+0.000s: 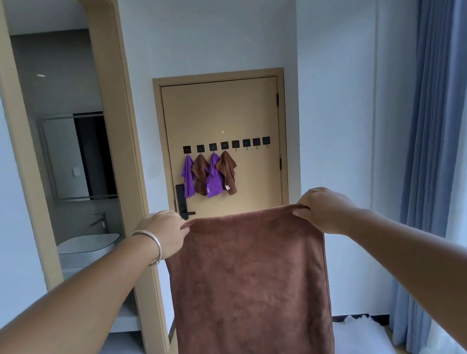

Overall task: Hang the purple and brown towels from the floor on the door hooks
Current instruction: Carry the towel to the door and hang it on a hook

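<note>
Before door (221, 114) — both hands pinch brown towel (249, 284) corners.

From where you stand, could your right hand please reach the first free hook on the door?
Probably not yet. The right hand grips a corner of the brown towel, and the free hook looks well beyond arm's length. Nothing visibly blocks the way, so stepping closer should do.

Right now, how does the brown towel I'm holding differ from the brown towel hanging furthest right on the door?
The held brown towel is spread flat, pinched at its top corners by the left hand and right hand; the rightmost hung brown towel dangles bunched from one hook. The hung one shows a small tag; the held one shows none. Both are the same brown.
</note>
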